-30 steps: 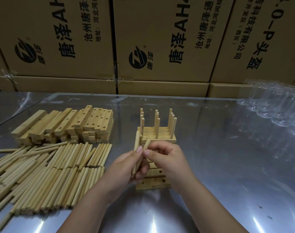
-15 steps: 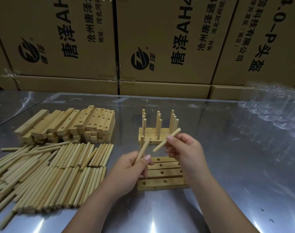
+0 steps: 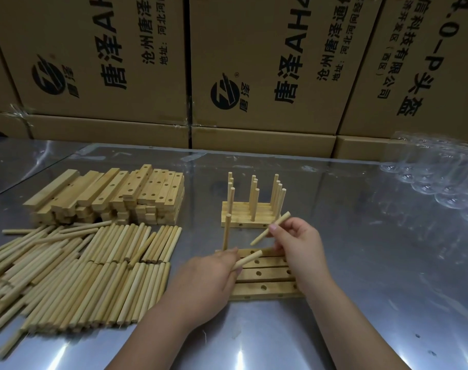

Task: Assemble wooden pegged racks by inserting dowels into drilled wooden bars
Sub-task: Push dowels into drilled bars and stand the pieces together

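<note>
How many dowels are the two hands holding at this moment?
3. Left hand holds two: an upright dowel over the drilled bars' left end, and a slanted dowel. Right hand pinches a third dowel. Palms may hide more.

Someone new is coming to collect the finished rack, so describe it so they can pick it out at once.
On the metal table, look beyond the left hand and right hand, toward the cardboard boxes. The finished rack sits there, a block of wooden bars side by side. Unlike the bars by the hands, which hold one upright dowel, it carries rows of standing dowels.
</note>
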